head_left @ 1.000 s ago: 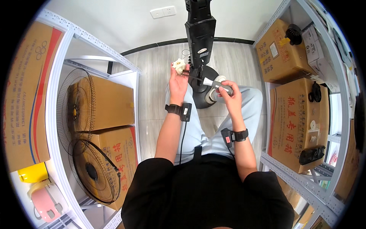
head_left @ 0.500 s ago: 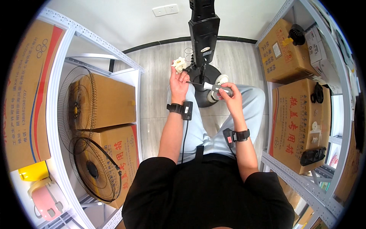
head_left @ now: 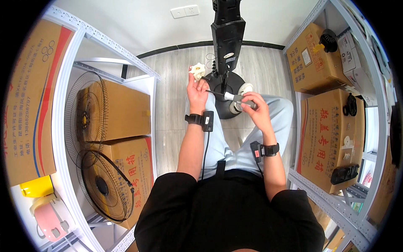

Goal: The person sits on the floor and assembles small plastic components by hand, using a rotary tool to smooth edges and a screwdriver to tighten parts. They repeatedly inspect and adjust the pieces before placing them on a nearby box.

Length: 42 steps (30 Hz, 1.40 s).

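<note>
My left hand [head_left: 197,95] is palm up with its fingers curled around a cream-coloured plastic part [head_left: 197,68]. This part has a knobbly outline and a brownish hole, and a short dark piece sticks out beside it. In my right hand [head_left: 259,112] is a screwdriver [head_left: 236,98] with a grey and white handle, gripped between thumb and fingers. Its thin dark shaft points left, the tip at my left fingertips; whether it touches anything is too small to tell. Just beyond my hands stands a black fan stand [head_left: 228,40] on a round black base [head_left: 239,80].
On the left rack are cardboard boxes [head_left: 126,111], two wire fan guards [head_left: 86,101], a yellow object [head_left: 37,187] and a pink appliance [head_left: 52,219]. The right rack holds more boxes [head_left: 308,126] with black parts [head_left: 345,173] on top. A thin cable [head_left: 205,155] hangs from my left wrist device.
The cream part has turned a little, so its hole now shows. My right fingers have shifted on the screwdriver handle. The whole view has moved slightly.
</note>
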Each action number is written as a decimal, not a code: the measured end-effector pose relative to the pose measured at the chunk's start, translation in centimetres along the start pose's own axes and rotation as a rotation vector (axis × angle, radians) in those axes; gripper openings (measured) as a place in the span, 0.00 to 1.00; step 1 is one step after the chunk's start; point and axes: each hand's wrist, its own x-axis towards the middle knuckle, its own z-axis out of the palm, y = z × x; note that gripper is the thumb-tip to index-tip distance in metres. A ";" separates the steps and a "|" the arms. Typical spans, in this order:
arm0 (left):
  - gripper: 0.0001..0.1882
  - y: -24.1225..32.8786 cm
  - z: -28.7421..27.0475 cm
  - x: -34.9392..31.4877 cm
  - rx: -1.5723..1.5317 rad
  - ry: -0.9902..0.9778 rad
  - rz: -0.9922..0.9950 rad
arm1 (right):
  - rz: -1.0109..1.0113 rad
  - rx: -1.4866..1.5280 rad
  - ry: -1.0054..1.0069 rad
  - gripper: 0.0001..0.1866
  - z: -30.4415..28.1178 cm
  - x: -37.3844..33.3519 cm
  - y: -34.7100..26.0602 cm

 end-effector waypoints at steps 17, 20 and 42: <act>0.22 0.5 0.2 -0.1 -0.116 -0.068 -0.059 | 0.235 0.326 0.237 0.10 -0.6 0.3 -3.2; 0.23 0.4 0.2 0.0 -0.109 -0.062 -0.059 | 0.137 0.325 0.286 0.08 0.3 0.6 -3.5; 0.25 -0.1 -0.7 0.2 -0.044 -0.003 -0.074 | -0.059 0.073 0.310 0.08 3.2 1.6 -5.5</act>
